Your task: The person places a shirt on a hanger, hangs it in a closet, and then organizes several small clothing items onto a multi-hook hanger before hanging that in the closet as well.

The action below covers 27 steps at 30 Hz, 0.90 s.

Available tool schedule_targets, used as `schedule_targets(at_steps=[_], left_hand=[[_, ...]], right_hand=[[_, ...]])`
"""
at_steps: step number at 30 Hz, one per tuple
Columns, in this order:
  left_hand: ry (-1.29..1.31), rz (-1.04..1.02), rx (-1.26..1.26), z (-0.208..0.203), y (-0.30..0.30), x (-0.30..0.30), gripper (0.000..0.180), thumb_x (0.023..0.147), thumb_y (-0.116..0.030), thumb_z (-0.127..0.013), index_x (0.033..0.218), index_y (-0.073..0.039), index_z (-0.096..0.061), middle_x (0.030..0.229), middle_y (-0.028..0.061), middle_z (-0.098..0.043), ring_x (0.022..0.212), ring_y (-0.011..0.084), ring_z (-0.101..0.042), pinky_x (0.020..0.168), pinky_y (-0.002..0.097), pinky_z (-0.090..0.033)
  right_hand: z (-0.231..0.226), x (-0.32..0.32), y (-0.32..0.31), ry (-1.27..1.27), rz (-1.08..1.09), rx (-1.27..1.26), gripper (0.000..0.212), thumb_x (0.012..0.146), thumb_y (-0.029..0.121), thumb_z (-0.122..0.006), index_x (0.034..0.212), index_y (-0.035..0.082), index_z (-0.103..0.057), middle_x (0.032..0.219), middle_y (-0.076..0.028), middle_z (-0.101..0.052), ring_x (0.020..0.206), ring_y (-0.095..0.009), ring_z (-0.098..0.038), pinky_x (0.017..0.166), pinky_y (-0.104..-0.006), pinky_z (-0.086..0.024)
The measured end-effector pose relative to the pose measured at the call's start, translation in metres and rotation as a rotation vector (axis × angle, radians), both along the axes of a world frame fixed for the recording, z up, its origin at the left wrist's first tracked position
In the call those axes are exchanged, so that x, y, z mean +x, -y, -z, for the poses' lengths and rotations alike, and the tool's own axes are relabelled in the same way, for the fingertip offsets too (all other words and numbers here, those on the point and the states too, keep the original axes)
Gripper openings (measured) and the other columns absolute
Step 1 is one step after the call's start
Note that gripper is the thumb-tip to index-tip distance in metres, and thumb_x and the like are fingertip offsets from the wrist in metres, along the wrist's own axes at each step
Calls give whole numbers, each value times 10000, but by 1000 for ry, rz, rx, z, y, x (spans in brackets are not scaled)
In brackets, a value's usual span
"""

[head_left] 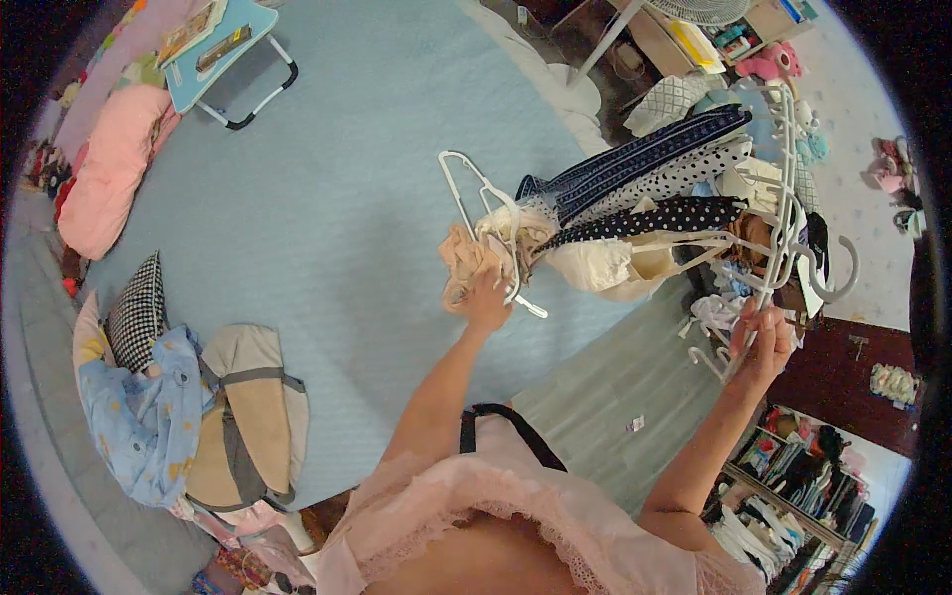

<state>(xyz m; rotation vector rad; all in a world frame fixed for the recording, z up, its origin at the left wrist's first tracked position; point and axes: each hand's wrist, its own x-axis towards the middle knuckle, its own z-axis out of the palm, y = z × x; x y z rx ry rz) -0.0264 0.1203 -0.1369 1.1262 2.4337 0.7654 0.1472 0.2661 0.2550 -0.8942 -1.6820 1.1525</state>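
My right hand (766, 342) is closed round the end of a white plastic drying rack (788, 188), whose large hook (845, 273) sticks out to the right. From the rack hang dark patterned cloths (635, 164), a black polka-dot cloth (650, 220) and a cream bra (605, 266), stretched out toward the left. My left hand (488, 296) grips a bunched beige garment (459, 260) beside a white clothes hanger (458, 183), over the bed. The fingertips of that hand are partly hidden by the cloth and hanger.
A light blue bed sheet (327, 198) spreads below. On the bed are a folding table (228, 50), a pink bundle (114, 169) and a blue garment (149, 416). A white fan (699, 8) stands at the far right, with shelves of clothes (803, 476) at lower right.
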Motion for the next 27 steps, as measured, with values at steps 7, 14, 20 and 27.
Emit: schedule_targets(at_steps=[7,14,20,27], left_hand=[[713,92,42,78,-20,0,421,682,-268,-679,1007,-19,-581,930,186,-581,914,245,-556,747,378,-432],[528,45,-36,47,-24,1,335,743,-271,-612,982,-37,-590,883,136,-611,851,273,-578,730,372,-447],[581,92,228,-26,-23,0,268,785,-245,-565,973,-56,-595,878,122,-624,828,260,-590,720,350,-454],[581,36,645,-202,-44,-61,250,822,-178,-539,995,-2,-578,867,128,-627,806,184,-602,718,302,-462]], right_hand=[[20,2,-17,-54,-36,7,194,853,174,-519,722,30,-518,780,-101,-565,428,-62,-407,370,-176,-322],[23,5,-12,-5,31,-21,202,848,189,-526,735,21,-529,746,-68,-549,439,-66,-413,376,-185,-300],[-26,6,7,127,14,-77,187,841,195,-530,739,41,-555,661,-9,-518,454,-46,-407,402,-181,-284],[-71,30,24,205,-198,-155,130,797,150,-592,851,48,-534,689,11,-518,466,-33,-403,416,-174,-317]])
